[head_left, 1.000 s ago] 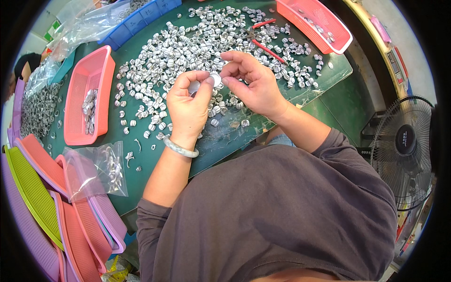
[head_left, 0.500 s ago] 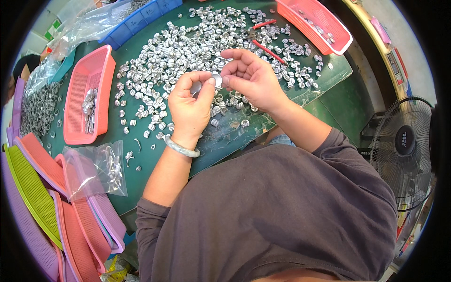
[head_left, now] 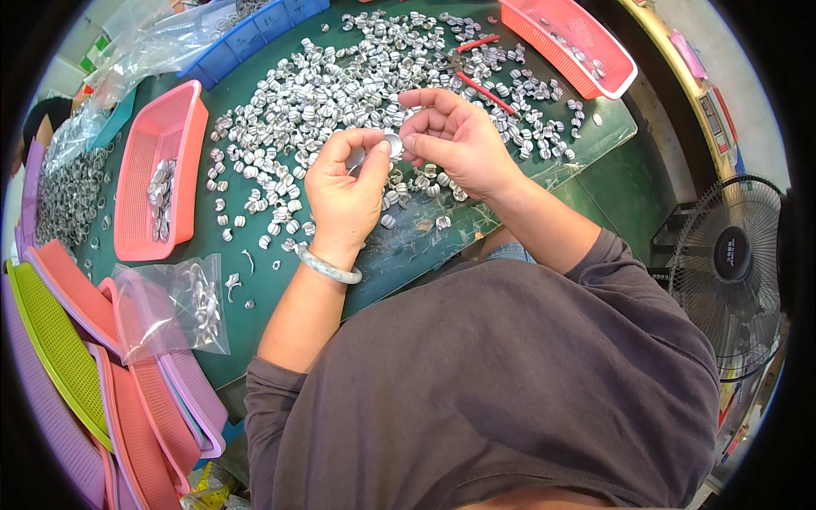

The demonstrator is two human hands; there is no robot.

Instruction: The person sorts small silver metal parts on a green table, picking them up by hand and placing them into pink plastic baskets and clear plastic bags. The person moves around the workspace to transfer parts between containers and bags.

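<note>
Over the near part of a heap of small, ribbed silvery metal pieces (head_left: pixel 340 93), my two hands meet. My left hand (head_left: pixel 344 191), with a pale bangle (head_left: pixel 330 266) on its wrist, is closed and pinches a shiny round metal disc (head_left: pixel 393 146) between thumb and forefinger. Another silvery piece (head_left: pixel 354 158) shows partly inside its curled fingers. My right hand (head_left: pixel 459 144) comes to the disc's right edge with thumb and a fingertip pressed together there; its other fingers are loosely curled. Those fingertips partly cover the disc's edge.
Red-handled pliers (head_left: pixel 484 92) lie on the heap. A pink basket (head_left: pixel 189 212) with metal pieces stands left; another pink basket (head_left: pixel 625 72) is far right. A clear bag (head_left: pixel 161 319) rests near stacked baskets (head_left: pixel 64 365). A blue bin (head_left: pixel 255 42) stands behind. A fan (head_left: pixel 733 255) is right.
Almost nothing differs. Both hands stay at the disc, with only a very slight shift of the fingers.
</note>
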